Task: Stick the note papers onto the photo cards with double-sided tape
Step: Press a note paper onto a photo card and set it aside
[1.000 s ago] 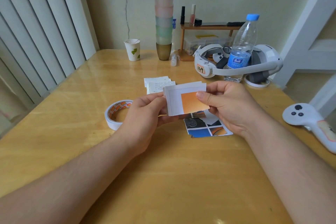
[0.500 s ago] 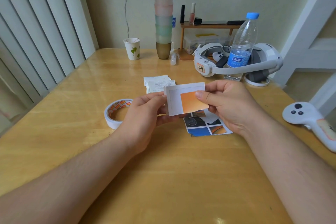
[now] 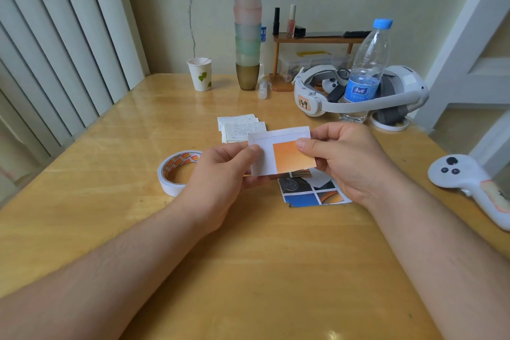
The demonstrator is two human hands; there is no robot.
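Both hands hold a white photo card (image 3: 281, 153) with an orange square above the table's middle. My left hand (image 3: 220, 174) pinches its left edge. My right hand (image 3: 345, 160) pinches its right edge, thumb on the orange square. A strip of white tape seems to run along the card's top edge. More photo cards (image 3: 311, 190) with blue, black and orange pictures lie on the table just below it. A small pile of printed note papers (image 3: 240, 128) lies behind. The roll of double-sided tape (image 3: 176, 171) lies to the left of my left hand.
At the back of the wooden table (image 3: 248, 257) stand a paper cup (image 3: 200, 74), a tall stack of coloured cups (image 3: 247, 22), a water bottle (image 3: 364, 72), a white headset (image 3: 358, 91) and a small shelf (image 3: 311, 41). A white controller (image 3: 466, 185) lies at the right edge.
The held card has turned slightly and sits a little more level between the hands. Everything on the table stays where it was.
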